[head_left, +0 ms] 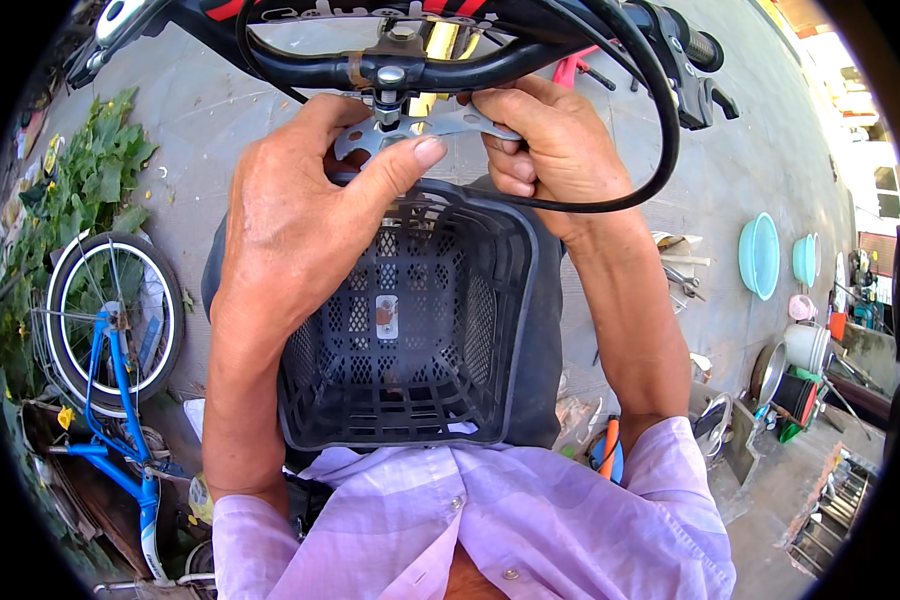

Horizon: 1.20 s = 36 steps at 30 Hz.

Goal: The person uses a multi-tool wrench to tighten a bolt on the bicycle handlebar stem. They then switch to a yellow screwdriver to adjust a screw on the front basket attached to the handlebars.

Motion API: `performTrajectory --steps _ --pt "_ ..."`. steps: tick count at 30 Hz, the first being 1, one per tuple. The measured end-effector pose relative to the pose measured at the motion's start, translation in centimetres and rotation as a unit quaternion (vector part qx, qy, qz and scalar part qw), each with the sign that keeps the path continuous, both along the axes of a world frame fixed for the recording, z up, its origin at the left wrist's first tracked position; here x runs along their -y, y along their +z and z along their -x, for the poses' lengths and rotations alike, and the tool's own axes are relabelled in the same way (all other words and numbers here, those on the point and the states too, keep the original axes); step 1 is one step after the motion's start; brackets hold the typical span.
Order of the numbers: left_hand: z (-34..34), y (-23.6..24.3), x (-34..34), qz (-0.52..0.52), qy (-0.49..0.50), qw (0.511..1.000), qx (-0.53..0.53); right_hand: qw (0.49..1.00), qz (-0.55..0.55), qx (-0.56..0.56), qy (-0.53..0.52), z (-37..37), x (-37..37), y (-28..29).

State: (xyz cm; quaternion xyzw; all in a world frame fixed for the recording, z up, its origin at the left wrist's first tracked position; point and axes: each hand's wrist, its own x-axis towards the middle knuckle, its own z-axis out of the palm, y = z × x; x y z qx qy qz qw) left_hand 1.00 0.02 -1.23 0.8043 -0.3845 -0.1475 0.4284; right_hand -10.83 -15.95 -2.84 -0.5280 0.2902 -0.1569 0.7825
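A silver metal bracket [425, 126] with holes lies across the front of the bicycle, just below the black handlebar [470, 72]. My left hand [315, 190] grips the bracket's left end, its thumb stretched along the near edge. At the other end, my right hand [545, 135] pinches the bracket between thumb and curled fingers. A bolt with a nut [390, 100] stands between the handlebar and the bracket's middle. Close below my hands, a black plastic basket [400, 370] rests against my body, its open top facing up. A black cable [660, 150] loops past my right wrist.
A blue bicycle frame [120, 400] with a wheel stands at left beside green leafy plants [95, 170]. Loose tools [682, 275] lie on the ground right of my forearm. Farther right are a turquoise basin [759, 256] and a white bucket [808, 345]. An orange-handled tool [610, 447] is near my right elbow.
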Motion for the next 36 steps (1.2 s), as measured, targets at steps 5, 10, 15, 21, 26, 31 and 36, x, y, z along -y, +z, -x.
performTrajectory --steps 5,10,15,21,26,31,36 --pt "0.2 -0.2 -0.4 0.088 -0.035 0.995 -0.022 0.998 -0.048 0.032 -0.022 -0.1 0.0 -0.6" --pt "0.3 -0.2 -0.4 0.092 -0.018 0.995 -0.031 0.995 -0.085 0.052 -0.012 -0.2 0.4 -1.3" --pt "0.3 -0.4 -0.5 0.11 -0.015 0.993 -0.038 0.992 -0.099 0.075 0.009 -0.2 1.0 -0.8" --pt "0.3 -0.7 -0.4 0.1 -0.007 0.995 -0.01 0.996 -0.076 0.042 -0.003 -0.3 0.6 -0.7" --pt "0.3 -0.6 -0.4 0.084 0.003 0.996 0.011 0.996 -0.074 0.038 -0.013 -0.4 0.3 -0.5" --pt "0.7 0.3 -0.1 0.028 0.018 0.999 0.008 0.998 -0.053 0.023 -0.02 -0.6 0.3 -0.3" --pt "0.5 0.1 -0.2 0.032 0.006 0.999 0.024 0.999 -0.036 0.027 -0.017 -0.6 0.2 0.0"
